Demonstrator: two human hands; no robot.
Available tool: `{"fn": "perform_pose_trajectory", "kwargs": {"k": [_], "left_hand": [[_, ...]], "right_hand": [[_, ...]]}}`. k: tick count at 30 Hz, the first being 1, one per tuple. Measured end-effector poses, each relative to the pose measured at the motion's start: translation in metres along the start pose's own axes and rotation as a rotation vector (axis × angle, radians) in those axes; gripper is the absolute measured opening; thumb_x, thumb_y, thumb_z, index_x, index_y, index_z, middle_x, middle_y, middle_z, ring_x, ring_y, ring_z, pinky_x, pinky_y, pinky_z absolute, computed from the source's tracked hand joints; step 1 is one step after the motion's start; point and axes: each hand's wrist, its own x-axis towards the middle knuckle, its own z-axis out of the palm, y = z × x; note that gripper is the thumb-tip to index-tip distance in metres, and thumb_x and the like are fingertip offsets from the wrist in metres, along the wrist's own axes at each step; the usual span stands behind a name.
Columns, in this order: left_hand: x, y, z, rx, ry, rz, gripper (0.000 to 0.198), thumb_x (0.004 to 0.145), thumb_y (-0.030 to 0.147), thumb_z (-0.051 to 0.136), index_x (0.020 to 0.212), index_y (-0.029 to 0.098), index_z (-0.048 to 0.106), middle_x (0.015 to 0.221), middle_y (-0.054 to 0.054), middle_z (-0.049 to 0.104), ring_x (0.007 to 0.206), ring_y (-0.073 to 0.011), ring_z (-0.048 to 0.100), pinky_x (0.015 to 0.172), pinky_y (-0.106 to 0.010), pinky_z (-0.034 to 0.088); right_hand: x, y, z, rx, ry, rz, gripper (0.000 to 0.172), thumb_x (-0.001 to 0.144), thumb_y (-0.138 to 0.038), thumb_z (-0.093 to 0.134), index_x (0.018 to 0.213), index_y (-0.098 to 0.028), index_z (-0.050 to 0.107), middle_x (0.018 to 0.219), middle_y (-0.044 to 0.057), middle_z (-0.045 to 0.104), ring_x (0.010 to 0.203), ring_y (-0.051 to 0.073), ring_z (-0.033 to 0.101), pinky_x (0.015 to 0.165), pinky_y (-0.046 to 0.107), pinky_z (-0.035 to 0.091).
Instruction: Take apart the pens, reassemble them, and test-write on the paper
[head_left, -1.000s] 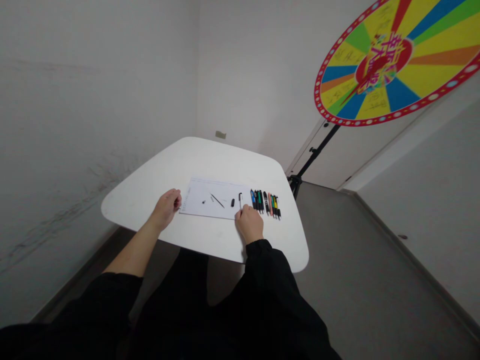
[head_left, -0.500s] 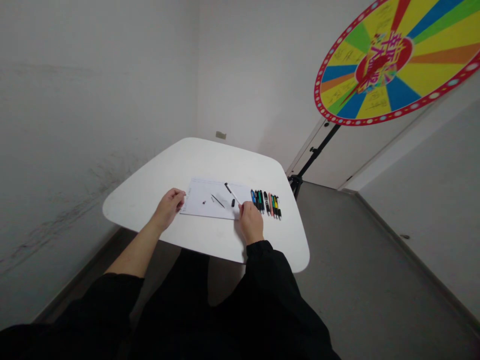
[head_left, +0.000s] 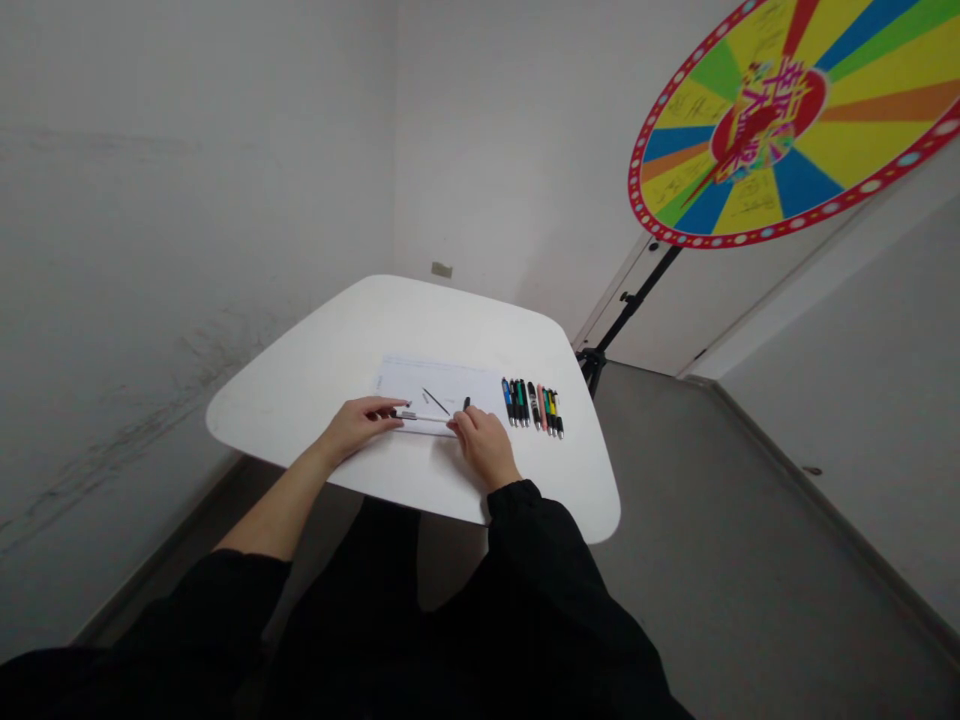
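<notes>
White is the pen [head_left: 429,418], which lies crosswise between the 2 hands at the near edge of the paper [head_left: 446,377]. The right hand [head_left: 484,445] pinches its right end in closed fingers. The left hand [head_left: 358,425] has its finger and thumb narrowly apart about the clip end; I cannot tell whether they grip it. A black cap [head_left: 466,403] sits just beside the right hand, and a thin dark refill [head_left: 435,401] lies slantwise on the paper, with a small grey bit [head_left: 426,398] near it. Right of the paper, a row of pens [head_left: 533,403] lies on the table [head_left: 420,315]. Beyond, a colourful wheel [head_left: 806,175] tops a black stand [head_left: 637,297]
</notes>
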Motion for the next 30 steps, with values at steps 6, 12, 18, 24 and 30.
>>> {"fn": "perform_pose_trajectory", "kwargs": {"k": [6,12,18,24,30], "left_hand": [[-0.002,0.007,0.0,-0.021,0.026,-0.046,0.025,0.069,0.042,0.08,0.087,0.026,0.083,0.086,-0.007,0.078,0.079,-0.0235,0.066,0.07,-0.032,0.049],[-0.003,0.009,-0.001,-0.172,0.163,-0.149,0.028,0.068,0.039,0.08,0.089,0.021,0.083,0.085,-0.009,0.078,0.079,-0.0225,0.065,0.067,-0.031,0.047],[-0.004,0.01,-0.002,-0.179,0.145,-0.168,0.028,0.069,0.04,0.08,0.091,0.021,0.082,0.088,-0.009,0.078,0.081,-0.0214,0.064,0.068,-0.03,0.045],[-0.003,0.005,-0.001,-0.181,0.148,-0.169,0.03,0.069,0.04,0.08,0.091,0.02,0.082,0.083,-0.008,0.076,0.075,-0.0201,0.061,0.066,-0.03,0.042],[-0.003,0.006,-0.001,-0.177,0.153,-0.157,0.028,0.069,0.039,0.08,0.09,0.021,0.082,0.079,-0.007,0.075,0.071,-0.0186,0.059,0.063,-0.029,0.041]], "right_hand": [[0.0,0.0,-0.002,0.093,-0.075,0.045,0.028,0.106,-0.035,0.042,0.108,-0.02,0.066,0.099,0.009,0.065,0.093,0.022,0.055,0.082,0.033,0.038],[-0.001,0.01,0.003,0.219,0.087,0.223,0.041,0.104,-0.03,0.042,0.14,-0.018,0.054,0.125,0.015,0.061,0.115,0.027,0.052,0.101,0.041,0.042],[-0.003,0.012,0.011,0.137,0.036,0.26,0.041,0.101,-0.028,0.047,0.14,-0.022,0.058,0.147,0.014,0.051,0.131,0.029,0.042,0.108,0.045,0.038],[-0.004,0.012,0.017,0.096,-0.024,0.263,0.035,0.101,-0.031,0.049,0.13,-0.023,0.066,0.138,0.012,0.059,0.132,0.029,0.042,0.11,0.046,0.034],[-0.003,0.012,0.013,0.096,-0.035,0.25,0.031,0.1,-0.026,0.049,0.122,-0.02,0.069,0.126,0.012,0.066,0.125,0.027,0.046,0.106,0.044,0.037]]}}
